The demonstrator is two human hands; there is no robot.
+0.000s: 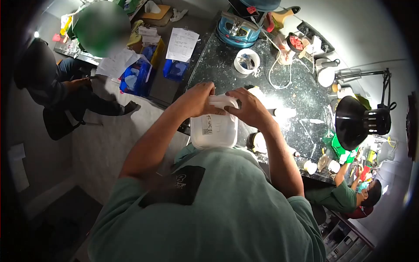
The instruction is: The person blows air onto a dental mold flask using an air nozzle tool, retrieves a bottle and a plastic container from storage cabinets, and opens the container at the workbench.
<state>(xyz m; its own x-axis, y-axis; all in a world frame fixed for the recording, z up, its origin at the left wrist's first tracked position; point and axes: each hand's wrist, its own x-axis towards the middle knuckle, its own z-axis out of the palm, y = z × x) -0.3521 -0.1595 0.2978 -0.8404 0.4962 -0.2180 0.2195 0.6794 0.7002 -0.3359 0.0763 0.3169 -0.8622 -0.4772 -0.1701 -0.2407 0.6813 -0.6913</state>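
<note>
A white rectangular plastic container (223, 136) is tilted up against my green shirt at the table's edge. Dark handwriting and a small printed label (206, 125) mark its side. My left hand (200, 101) grips the far end of the container, thumb pressed across its surface. From the other side my right hand (249, 109) curls its fingers over the same far rim. Both hands are closed on it, close together. What lies inside the container is hidden. Just beyond my hands stands a round white tub (246, 61) holding small dark pieces.
A teal appliance (238, 29) stands at the back of the speckled black table (209, 65). Blue bins (136, 78) and a paper sheet (182, 44) are at left. A black desk lamp (355, 122) overhangs the right. One person (52, 83) sits left, another (345, 196) right.
</note>
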